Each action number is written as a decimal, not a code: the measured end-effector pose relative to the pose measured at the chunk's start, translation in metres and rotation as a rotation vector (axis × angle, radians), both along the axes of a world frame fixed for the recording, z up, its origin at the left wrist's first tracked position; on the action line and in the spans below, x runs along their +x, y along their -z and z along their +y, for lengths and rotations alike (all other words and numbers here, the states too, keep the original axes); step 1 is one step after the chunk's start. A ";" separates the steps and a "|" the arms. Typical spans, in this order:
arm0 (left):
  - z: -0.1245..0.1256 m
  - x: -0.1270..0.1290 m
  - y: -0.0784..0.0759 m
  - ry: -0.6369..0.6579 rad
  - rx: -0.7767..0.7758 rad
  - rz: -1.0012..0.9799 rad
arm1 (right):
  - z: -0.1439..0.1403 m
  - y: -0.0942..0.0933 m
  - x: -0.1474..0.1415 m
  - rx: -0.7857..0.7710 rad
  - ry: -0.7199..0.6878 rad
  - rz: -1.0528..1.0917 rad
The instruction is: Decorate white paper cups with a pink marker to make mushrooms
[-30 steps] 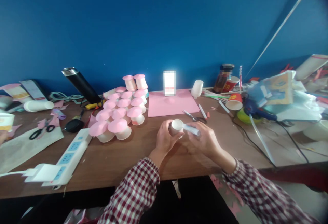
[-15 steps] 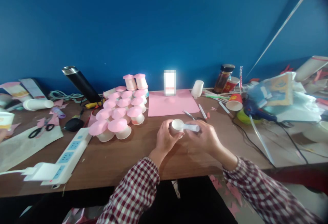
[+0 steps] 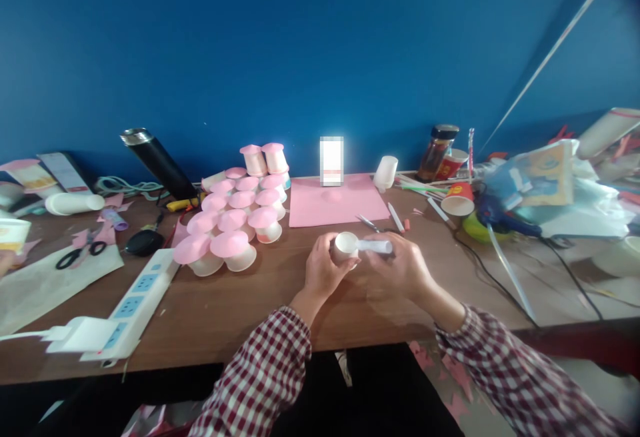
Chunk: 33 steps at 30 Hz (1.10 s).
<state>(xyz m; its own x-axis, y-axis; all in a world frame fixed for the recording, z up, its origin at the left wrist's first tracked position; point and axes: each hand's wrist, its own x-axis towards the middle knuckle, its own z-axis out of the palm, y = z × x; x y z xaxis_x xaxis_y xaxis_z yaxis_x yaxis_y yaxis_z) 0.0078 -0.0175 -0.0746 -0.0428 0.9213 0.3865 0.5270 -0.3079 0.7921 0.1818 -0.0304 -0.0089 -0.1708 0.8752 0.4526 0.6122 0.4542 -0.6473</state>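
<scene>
My left hand [image 3: 321, 267] is wrapped round a small white paper cup [image 3: 346, 244], its round opening facing up. In my right hand [image 3: 409, 269] is a small whitish tube-shaped bottle [image 3: 378, 246], lying nearly level. Its narrow tip points left and meets the cup's rim, though whether it touches is too blurred to tell. Just beyond my right fingers lies a pair of scissors [image 3: 369, 223], partly hidden by the hand. A white marker pen [image 3: 396, 218] and its small red cap [image 3: 407, 225] are close by.
Several cups with pink cone tops [image 3: 233, 243] stand to the left. Behind my hands lies a pink sheet [image 3: 310, 207]; a white cup [image 3: 385, 172] stands at its right corner. A power strip [image 3: 145, 297] is at left, and a blue glue gun [image 3: 505, 220] with its cord at right.
The bottle in my right hand has shifted very slightly to the right and tilted a little. My left hand and the cup stay in place.
</scene>
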 end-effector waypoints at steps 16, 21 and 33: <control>-0.001 0.000 -0.002 -0.006 -0.014 -0.007 | 0.001 0.000 0.000 -0.069 -0.026 0.021; 0.000 -0.001 -0.004 -0.007 -0.007 0.008 | -0.001 0.000 0.011 -0.070 -0.033 -0.033; 0.004 -0.001 0.001 -0.034 0.142 0.082 | 0.056 0.039 0.116 -0.122 0.488 -0.127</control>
<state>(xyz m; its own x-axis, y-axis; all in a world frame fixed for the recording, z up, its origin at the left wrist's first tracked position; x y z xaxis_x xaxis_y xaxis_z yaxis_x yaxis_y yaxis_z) 0.0064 -0.0138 -0.0757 -0.0357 0.8558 0.5161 0.5998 -0.3947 0.6960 0.2981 0.0252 -0.0478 0.2236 0.9116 0.3449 0.8110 0.0223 -0.5847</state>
